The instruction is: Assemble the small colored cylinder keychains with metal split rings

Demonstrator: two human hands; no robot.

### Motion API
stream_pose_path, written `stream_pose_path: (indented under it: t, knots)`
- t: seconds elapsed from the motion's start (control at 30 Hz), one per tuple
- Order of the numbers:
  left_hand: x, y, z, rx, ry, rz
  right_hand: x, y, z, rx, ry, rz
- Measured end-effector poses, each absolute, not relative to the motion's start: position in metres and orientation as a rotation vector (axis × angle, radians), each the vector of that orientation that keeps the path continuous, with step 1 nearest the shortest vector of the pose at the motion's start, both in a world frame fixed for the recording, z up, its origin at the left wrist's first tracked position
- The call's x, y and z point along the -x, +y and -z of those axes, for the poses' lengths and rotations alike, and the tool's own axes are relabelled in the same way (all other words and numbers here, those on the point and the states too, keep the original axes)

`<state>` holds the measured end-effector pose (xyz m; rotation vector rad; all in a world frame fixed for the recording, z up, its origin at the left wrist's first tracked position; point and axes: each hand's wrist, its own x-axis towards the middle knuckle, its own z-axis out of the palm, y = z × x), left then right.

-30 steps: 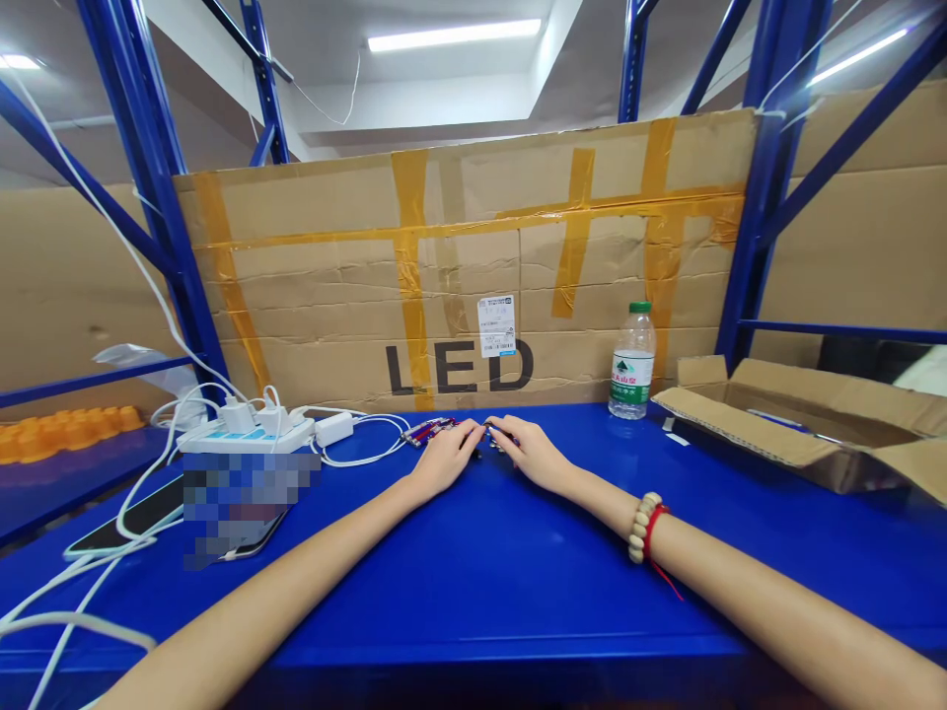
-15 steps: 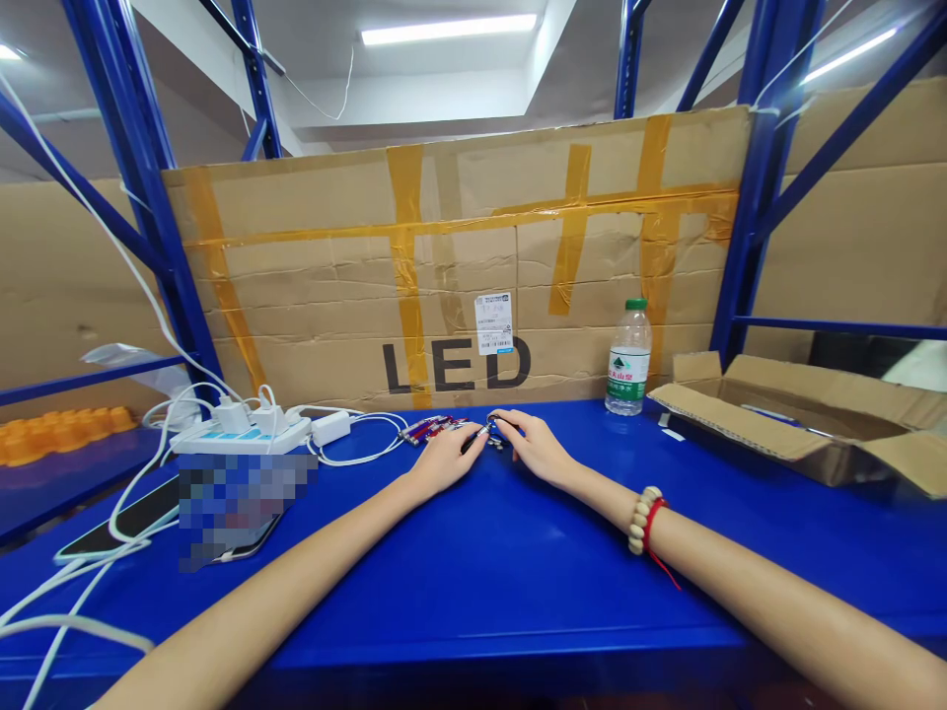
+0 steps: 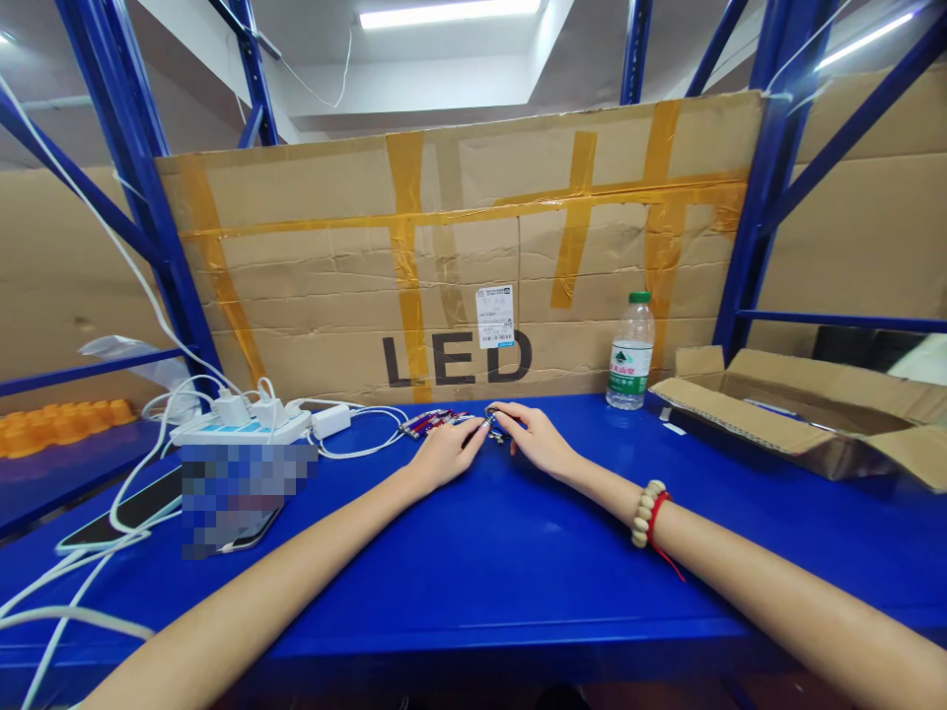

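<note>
Both of my arms reach far forward over the blue table (image 3: 488, 582). My left hand (image 3: 446, 452) and my right hand (image 3: 534, 440) meet at a small dark pen-like thing (image 3: 479, 432) with a metal ring, fingers curled and pinched on it. A little pile of several red and silver pen-like pieces (image 3: 433, 422) lies just left of the hands, by the foot of the taped cardboard sheet marked LED (image 3: 459, 266). A bead bracelet with a red cord sits on my right wrist (image 3: 648, 513).
A water bottle (image 3: 631, 353) stands right of the hands. An open cardboard box (image 3: 806, 414) lies at the right. At the left are a white power strip with chargers (image 3: 244, 419), white cables, and a phone (image 3: 129, 513). Blue rack posts (image 3: 762, 197) frame the table.
The hands stay together at the small piece, fingers shifting slightly. The view has tilted a little, so everything sits a bit higher in the picture.
</note>
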<state>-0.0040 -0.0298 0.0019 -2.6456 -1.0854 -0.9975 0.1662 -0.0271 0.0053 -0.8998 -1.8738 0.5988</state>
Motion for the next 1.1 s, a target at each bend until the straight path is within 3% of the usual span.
stream_pose_path:
  t: [0.37,0.77,1.1]
  knots:
    - [0.003,-0.029,0.002,2.441,-1.08,0.805,-0.166,-0.024,-0.003,0.899,-1.83,-0.725]
    - [-0.005,-0.04,-0.005,2.447,-1.11,0.462,-0.161,-0.028,-0.003,0.92,-1.862,-0.566]
    - [-0.001,-0.031,-0.006,2.307,-1.653,0.732,-0.191,-0.011,-0.003,1.582,-1.753,-0.187]
